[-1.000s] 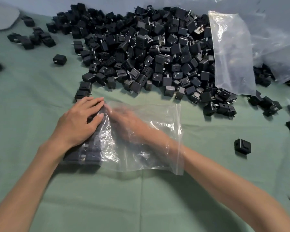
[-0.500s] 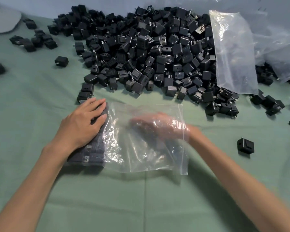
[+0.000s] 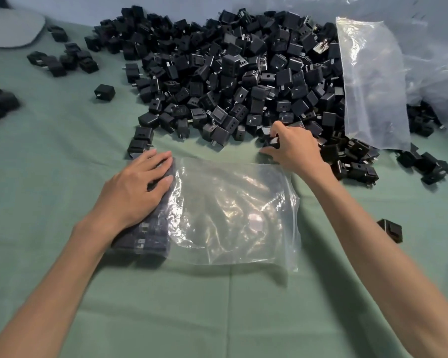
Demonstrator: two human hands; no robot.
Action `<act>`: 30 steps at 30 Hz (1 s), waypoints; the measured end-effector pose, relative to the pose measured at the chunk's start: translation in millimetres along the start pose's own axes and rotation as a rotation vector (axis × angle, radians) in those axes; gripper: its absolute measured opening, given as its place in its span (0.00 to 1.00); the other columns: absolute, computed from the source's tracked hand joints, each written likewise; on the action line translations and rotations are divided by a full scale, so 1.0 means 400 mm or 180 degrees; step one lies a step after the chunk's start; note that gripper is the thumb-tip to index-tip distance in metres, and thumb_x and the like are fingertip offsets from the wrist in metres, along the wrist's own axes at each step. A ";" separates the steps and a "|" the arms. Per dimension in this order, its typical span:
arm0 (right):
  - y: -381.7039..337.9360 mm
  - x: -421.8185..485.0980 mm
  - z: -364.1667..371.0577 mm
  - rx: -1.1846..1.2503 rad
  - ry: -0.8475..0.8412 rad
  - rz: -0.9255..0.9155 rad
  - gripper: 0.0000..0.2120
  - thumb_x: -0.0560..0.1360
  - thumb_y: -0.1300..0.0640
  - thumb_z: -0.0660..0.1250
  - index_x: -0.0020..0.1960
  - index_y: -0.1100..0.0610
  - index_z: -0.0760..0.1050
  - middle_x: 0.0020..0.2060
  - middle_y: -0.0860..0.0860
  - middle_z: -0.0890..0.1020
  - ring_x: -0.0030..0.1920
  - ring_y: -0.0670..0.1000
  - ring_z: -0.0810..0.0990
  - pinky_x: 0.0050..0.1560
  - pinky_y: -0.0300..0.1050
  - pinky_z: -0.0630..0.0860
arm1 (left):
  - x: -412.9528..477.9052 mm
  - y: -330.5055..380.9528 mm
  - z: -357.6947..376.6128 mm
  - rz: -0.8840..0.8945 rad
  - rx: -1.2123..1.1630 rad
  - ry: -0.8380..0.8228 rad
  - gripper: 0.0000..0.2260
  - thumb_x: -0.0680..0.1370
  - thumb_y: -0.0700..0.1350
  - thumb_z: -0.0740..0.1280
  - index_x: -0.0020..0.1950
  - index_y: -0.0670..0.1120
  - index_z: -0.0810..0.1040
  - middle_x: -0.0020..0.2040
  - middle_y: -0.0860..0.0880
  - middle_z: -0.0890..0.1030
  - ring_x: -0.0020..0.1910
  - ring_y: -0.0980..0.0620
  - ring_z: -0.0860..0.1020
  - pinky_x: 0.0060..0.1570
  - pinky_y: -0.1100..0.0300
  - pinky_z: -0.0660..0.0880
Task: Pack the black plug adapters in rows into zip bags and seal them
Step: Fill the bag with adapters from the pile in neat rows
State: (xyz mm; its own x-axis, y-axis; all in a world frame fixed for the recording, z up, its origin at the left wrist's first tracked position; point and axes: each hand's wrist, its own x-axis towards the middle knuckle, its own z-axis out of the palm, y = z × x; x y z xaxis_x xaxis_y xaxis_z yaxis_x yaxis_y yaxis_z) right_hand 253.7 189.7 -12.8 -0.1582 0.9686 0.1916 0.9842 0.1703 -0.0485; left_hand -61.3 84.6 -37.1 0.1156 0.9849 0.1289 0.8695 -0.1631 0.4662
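A clear zip bag (image 3: 233, 213) lies flat on the green cloth, its mouth to the right. A row of black adapters (image 3: 150, 236) sits inside along its left end. My left hand (image 3: 135, 192) rests flat on top of that row, fingers straight. A big heap of loose black plug adapters (image 3: 230, 78) fills the far middle of the table. My right hand (image 3: 292, 148) is at the heap's near edge, fingers curled round a black adapter (image 3: 273, 142).
A second clear plastic bag (image 3: 373, 81) leans on the heap at the right, with more plastic behind it. Loose adapters lie scattered at the far left (image 3: 60, 60), right (image 3: 424, 164), and one alone (image 3: 391, 229) near my right forearm.
My right hand has come out of the zip bag and moved up to the heap, where it now grips an adapter. The left hand has stayed on the packed row.
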 end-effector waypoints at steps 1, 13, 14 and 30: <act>0.001 -0.001 0.000 -0.0066 0.0012 -0.0022 0.19 0.74 0.45 0.69 0.57 0.57 0.70 0.46 0.55 0.81 0.45 0.58 0.77 0.39 0.47 0.67 | 0.000 0.000 0.000 0.0001 -0.0004 0.0000 0.20 0.81 0.54 0.58 0.73 0.58 0.69 0.73 0.67 0.63 0.74 0.66 0.55 0.69 0.49 0.65; 0.143 -0.288 -0.113 0.3193 -0.1436 0.0278 0.07 0.72 0.64 0.71 0.45 0.54 0.80 0.41 0.56 0.81 0.38 0.46 0.78 0.41 0.37 0.74 | -0.001 0.003 -0.006 -0.0007 -0.0037 -0.0073 0.20 0.81 0.54 0.58 0.73 0.57 0.68 0.73 0.67 0.62 0.74 0.65 0.54 0.71 0.47 0.63; 0.126 -0.318 -0.108 0.3361 -0.1806 0.0151 0.05 0.71 0.62 0.72 0.46 0.55 0.81 0.42 0.56 0.82 0.40 0.47 0.78 0.42 0.36 0.74 | 0.000 0.001 -0.006 -0.0006 -0.0034 -0.0121 0.21 0.80 0.55 0.58 0.74 0.58 0.67 0.73 0.67 0.61 0.75 0.66 0.53 0.71 0.46 0.63; -0.071 -0.276 -0.017 0.5446 -0.2915 -0.0413 0.16 0.73 0.61 0.67 0.60 0.52 0.77 0.66 0.60 0.73 0.62 0.58 0.76 0.64 0.55 0.73 | -0.007 -0.005 -0.006 0.0075 0.0022 -0.0313 0.24 0.80 0.58 0.56 0.76 0.58 0.61 0.74 0.69 0.55 0.74 0.68 0.48 0.71 0.45 0.62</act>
State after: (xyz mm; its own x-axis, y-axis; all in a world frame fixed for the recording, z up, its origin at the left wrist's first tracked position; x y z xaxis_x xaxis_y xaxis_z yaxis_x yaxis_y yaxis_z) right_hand 243.9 76.7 -25.8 -0.7555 0.6275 -0.1882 -0.0506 -0.3423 -0.9382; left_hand -64.7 82.2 -36.2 0.1823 0.9818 0.0530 0.8693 -0.1861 0.4580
